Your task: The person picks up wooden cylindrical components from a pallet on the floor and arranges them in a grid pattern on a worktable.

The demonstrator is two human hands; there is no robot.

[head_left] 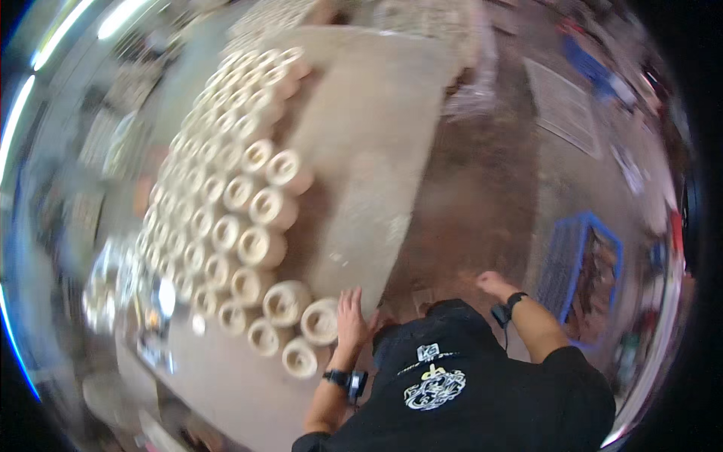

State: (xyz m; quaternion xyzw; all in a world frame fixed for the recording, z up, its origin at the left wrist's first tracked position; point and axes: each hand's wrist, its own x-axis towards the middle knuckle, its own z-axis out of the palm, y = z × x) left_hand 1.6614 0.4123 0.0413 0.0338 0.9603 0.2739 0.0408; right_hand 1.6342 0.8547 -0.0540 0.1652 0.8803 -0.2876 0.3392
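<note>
My left hand (352, 322) lies at the table's near edge with its fingers stretched out, holding nothing. Just left of it stands a pale, thick-rimmed round pot (320, 322) with a hollow in its top; whether the fingers touch it, I cannot tell. Another such pot (286, 303) stands right behind that one. My right hand (494, 283) hangs over the brown floor, away from the table, its fingers loosely curled with nothing visible in them. Both wrists wear a dark band with a small device. The pots fill the left part of the tabletop (376, 135) in rows.
A blue crate (576, 275) stands on the floor to the right. Clear plastic wrapping (113, 279) bunches by the table's left side. At the far end are more pale pieces (275, 19) in rows. A flat pale panel (563, 105) lies on the floor at right.
</note>
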